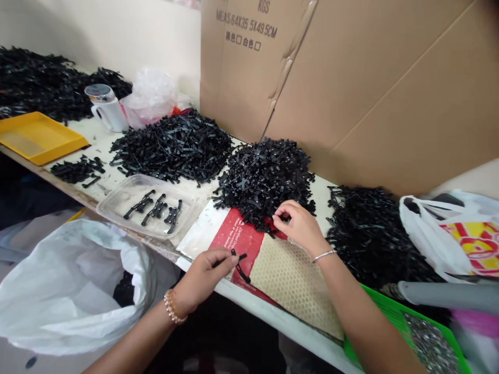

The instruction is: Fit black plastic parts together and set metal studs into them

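My left hand (205,278), with a beaded bracelet at the wrist, pinches a small black plastic linkage piece (244,275) between thumb and forefinger, above the front edge of a red printed sheet (230,236). My right hand (299,224) has thumb and forefinger brought together at the near edge of a heap of small black cross-shaped parts (265,174); what lies between the fingertips, if anything, is too small to make out. Below it is a cream mat with a honeycomb pattern (294,285). Left of the sheet, a clear plastic tray (113,208) holds three black linked pieces (156,209).
More black parts are heaped at centre-left (175,148), far left (35,83) and right (370,234). A yellow tray (42,137), white mug (111,114) and cardboard sheet (351,78) stand behind. A white bag (78,291) hangs low left; a green basket (390,311) of metal bits sits right.
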Available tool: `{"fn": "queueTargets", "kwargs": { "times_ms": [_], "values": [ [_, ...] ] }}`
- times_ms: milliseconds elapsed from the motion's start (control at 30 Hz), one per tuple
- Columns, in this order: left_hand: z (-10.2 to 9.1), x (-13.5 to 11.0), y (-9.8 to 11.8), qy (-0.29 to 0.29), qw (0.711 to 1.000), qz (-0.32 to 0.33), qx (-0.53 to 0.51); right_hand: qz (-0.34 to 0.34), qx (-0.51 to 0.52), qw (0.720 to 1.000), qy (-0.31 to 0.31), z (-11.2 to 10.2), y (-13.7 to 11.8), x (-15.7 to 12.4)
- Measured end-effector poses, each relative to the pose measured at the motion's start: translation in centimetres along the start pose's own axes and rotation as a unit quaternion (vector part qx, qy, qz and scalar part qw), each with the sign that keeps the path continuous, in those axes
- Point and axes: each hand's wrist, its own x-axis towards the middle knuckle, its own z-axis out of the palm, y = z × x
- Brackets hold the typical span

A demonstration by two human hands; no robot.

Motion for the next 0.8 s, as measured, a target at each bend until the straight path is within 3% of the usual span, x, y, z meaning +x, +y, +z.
{"fn": "queueTargets", "kwargs": {
  "times_ms": [67,133,267,367,433,500,700,800],
  "values": [
    [0.3,-0.2,0.2,0.008,1.000,0.004,-0.007,0.018,0.119,0.993,0.013,-0.3,0.4,-0.1],
    [0.7,-0.6,0.6,0.015,0.999,0.002,-0.034,0.051,0.243,0.968,0.023,-0.6,0.1,-0.8],
    [1.8,-1.6,2.0,0.006,0.989,-0.027,-0.148,0.119,0.484,0.867,0.022,-1.3,-3.5,-4.1],
    [2.7,-2.6,2.9,-0.006,0.973,-0.035,-0.228,0.126,0.591,0.797,0.002,-1.1,-6.9,-7.0],
    [3.2,-3.1,3.2,-0.013,0.969,-0.031,-0.246,0.129,0.631,0.765,-0.010,-0.6,-8.3,-8.4],
    [3.5,-3.6,3.2,-0.015,0.974,-0.022,-0.224,0.131,0.647,0.751,-0.018,0.0,-9.0,-9.1],
    [3.3,-4.3,2.9,0.002,0.996,0.022,-0.091,0.110,0.636,0.764,-0.015,0.6,-8.9,-10.2],
    [3.2,-4.7,2.9,-0.004,0.996,0.000,-0.084,0.133,0.641,0.756,-0.001,0.4,-8.5,-10.6]
  ]
}}
